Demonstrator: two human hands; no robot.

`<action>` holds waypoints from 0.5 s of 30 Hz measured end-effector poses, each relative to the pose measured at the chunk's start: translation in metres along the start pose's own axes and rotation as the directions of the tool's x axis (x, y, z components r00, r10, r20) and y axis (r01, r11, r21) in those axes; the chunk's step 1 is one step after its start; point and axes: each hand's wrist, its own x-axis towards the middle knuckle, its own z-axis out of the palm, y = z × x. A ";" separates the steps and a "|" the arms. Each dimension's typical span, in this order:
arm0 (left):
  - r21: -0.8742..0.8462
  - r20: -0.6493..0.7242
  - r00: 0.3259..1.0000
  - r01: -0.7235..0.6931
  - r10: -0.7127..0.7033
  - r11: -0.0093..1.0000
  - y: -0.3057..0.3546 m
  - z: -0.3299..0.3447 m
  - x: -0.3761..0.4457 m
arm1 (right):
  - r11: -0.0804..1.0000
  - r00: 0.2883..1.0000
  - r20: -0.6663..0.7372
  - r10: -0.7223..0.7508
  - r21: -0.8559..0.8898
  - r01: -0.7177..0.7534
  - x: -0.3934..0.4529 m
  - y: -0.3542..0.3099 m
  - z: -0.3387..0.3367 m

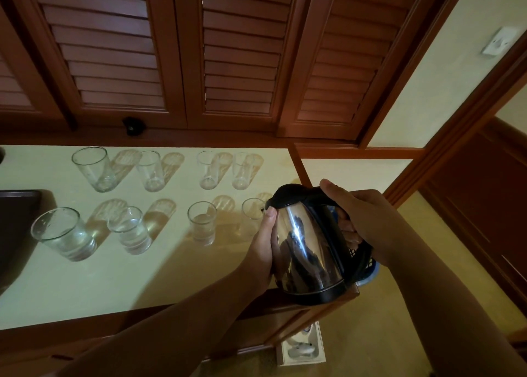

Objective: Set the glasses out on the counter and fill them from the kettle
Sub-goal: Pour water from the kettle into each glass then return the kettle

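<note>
Right hand (362, 220) gripping kettle (308, 242) handle, left hand (263, 245) cupping its slick steel side; heavy-looking, near bench (142, 277) right edge. Glasses (202, 222) fragile.

Dim, warm light here, yellowish all over. The glasses (128, 228) throw long striped shadows across the counter (114, 277) toward its far right, so the light sits low on the left. Bright streaks of glare run down the steel kettle (308, 248). Wide-angle bending curves the shutters (236, 48) and door frame (456, 120). The near forearms fall dark and soft.
</note>
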 end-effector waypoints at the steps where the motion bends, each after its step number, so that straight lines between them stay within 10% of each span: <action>1: -0.001 -0.002 1.000 0.003 -0.003 1.000 0.000 0.000 0.000 | 1.000 1.000 0.001 0.002 -0.003 -0.002 0.000 0.000 0.000; 15: 0.015 -0.045 0.999 -0.001 0.002 1.000 -0.004 0.005 0.000 | 1.000 1.000 0.026 0.000 -0.026 0.001 0.004 -0.002 -0.005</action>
